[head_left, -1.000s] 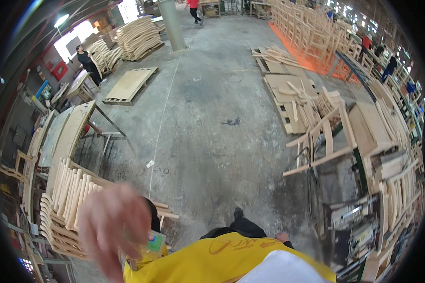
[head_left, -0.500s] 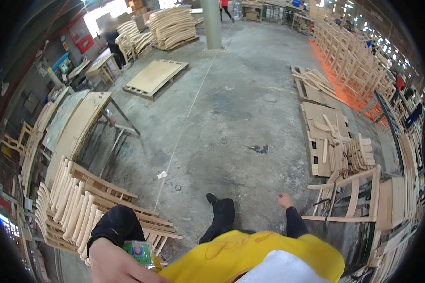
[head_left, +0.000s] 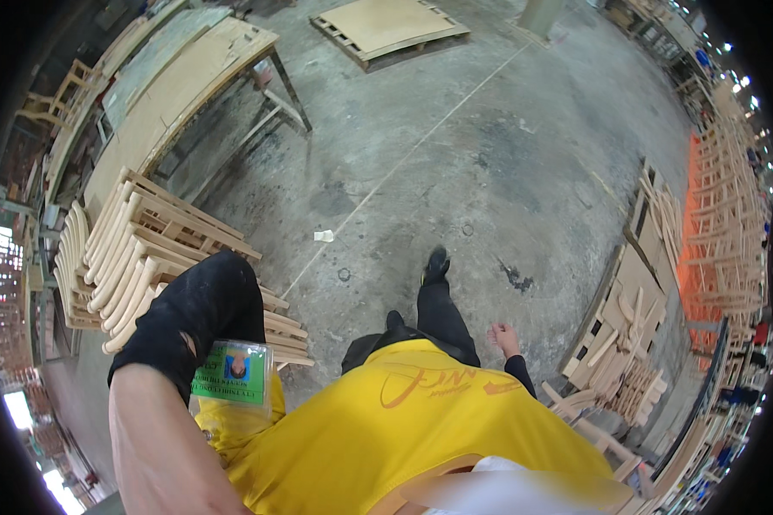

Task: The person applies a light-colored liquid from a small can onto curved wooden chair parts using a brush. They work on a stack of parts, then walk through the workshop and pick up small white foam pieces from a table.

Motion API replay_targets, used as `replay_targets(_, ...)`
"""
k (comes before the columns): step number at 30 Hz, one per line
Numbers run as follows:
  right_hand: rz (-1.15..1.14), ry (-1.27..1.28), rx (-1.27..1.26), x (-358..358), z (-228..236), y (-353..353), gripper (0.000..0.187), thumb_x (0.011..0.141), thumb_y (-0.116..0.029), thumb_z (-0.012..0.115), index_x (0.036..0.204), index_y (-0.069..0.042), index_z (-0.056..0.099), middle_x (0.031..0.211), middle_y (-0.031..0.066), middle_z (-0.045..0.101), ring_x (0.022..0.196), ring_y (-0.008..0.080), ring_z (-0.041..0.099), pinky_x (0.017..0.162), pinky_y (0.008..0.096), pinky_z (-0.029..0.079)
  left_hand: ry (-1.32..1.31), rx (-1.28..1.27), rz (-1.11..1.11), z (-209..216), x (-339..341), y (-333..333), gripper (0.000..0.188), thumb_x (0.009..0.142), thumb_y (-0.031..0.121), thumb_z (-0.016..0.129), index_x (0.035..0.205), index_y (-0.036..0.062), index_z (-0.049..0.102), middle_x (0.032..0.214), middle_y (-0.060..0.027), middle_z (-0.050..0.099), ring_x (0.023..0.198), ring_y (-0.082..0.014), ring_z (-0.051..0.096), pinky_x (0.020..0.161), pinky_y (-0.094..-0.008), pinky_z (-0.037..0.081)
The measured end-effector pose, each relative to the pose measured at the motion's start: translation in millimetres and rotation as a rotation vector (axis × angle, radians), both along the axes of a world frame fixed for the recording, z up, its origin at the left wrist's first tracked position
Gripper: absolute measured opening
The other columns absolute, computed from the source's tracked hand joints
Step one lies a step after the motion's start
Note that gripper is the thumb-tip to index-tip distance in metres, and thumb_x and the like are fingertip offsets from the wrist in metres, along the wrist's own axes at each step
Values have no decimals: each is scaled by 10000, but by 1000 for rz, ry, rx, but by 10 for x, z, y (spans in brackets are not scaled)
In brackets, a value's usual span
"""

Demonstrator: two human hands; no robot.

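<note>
My right hand [head_left: 504,337] hangs beside my body above the concrete floor, its fingers loosely apart and nothing visible in it. My left arm [head_left: 167,438] is bent upward in a black sleeve [head_left: 202,313] that leaves the part nearest the view bare. That arm runs out at the lower edge, so the left hand is hidden. A green card in a clear holder [head_left: 234,373] hangs on the yellow shirt [head_left: 404,421] beside this arm. Nearest the left elbow is a stack of curved wooden chair frames [head_left: 137,257].
A long worktable [head_left: 197,77] stands at the far left. Ahead lies a low pallet with a flat board [head_left: 391,26]. On the right, another pallet [head_left: 605,322] bears loose wooden parts, with rows of chair frames [head_left: 721,206] beyond. A white scrap [head_left: 323,236] lies on the floor.
The view has tilted down and turned, and the feet have changed places in a step. The left hand, partly visible earlier, has left the view. My right hand still hangs at my side.
</note>
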State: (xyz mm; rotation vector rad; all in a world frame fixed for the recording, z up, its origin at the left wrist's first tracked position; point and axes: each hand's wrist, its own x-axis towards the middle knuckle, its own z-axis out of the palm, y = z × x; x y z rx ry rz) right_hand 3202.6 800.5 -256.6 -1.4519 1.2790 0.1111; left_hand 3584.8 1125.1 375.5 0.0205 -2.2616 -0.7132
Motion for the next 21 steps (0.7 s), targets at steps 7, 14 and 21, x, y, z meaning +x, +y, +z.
replay_targets(7,-67,182,158,1243,-223,-975,272,881,-207,604,1012,31,601,741,100,661,568,173,625,469,291,470,238,40,23,-412,1837,-1247,17,805,104,685,801,109,670,787,-50,643,698,-190,619,623,-315,506)
replay_targets(14,294,237,95,3625,-371,-2622,281,861,-269,604,900,4,657,773,116,682,645,195,663,563,324,514,644,514,404,-1477,3428,-2861,275,781,270,731,866,14,676,759,-83,636,637,-222,584,610,-355,455)
replay_targets(21,364,-103,-193,6968,138,-3887,266,908,-224,560,1018,12,614,822,99,692,688,193,677,584,304,514,745,956,674,-2046,4808,-3616,549,809,288,714,1234,-24,563,857,-62,614,772,-168,565,757,-304,437)
